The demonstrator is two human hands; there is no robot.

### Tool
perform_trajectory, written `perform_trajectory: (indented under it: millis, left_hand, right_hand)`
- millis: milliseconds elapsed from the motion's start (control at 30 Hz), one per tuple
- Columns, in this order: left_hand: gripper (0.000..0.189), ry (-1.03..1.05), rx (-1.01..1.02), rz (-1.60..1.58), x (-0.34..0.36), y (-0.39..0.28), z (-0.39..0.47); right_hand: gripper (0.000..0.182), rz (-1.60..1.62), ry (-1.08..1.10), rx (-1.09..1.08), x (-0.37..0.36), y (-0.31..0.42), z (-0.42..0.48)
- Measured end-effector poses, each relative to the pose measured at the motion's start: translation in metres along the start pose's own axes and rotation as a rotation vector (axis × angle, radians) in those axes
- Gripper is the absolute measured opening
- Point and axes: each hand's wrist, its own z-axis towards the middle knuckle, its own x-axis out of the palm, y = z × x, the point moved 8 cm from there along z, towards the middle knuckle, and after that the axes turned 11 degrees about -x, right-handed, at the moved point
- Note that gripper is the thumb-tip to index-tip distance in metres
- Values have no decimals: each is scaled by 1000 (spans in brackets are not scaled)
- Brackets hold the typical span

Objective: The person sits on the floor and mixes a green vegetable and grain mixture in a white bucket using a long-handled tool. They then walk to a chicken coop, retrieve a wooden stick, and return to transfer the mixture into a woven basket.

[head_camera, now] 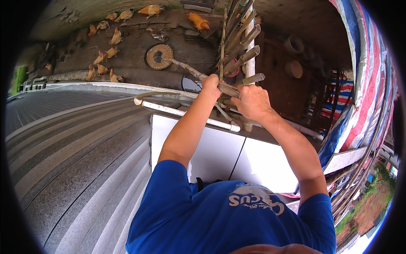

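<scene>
A long wooden pole slants from my hands down towards the yard floor at the upper left. My left hand is wrapped around its shaft. Close to the pole's near end, my right hand grips it from above, with the fingers partly hidden. The far end of the pole reaches a round, dark-rimmed pan of yellowish-brown material with a dark patch in the middle. Whether pole and pan are joined, I cannot tell. Just right of the pole stands a fence of bamboo poles.
Several brown chickens stand in the yard. A dark tub sits below the pole. White plastic pipe runs before me, above white panels. Corrugated roofing sheets lie left; a striped tarpaulin hangs right.
</scene>
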Motion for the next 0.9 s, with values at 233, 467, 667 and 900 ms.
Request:
perform_trajectory:
  millis: [233,467,667,900]
  left_hand:
    - [9,166,-150,-100,17,35,-96]
    - [15,340,-209,-213,50,23,-138]
    - [12,201,-276,-238,24,39,-71]
    - [16,295,-188,-266,43,39,-57]
  right_hand:
    - [31,-155,-96,-199,-46,19,-59]
    - [29,-284,-77,-238,-99,31,-57]
    - [18,-336,175,-165,-38,25,-27]
    - [24,-525,476,-148,-6,22,14]
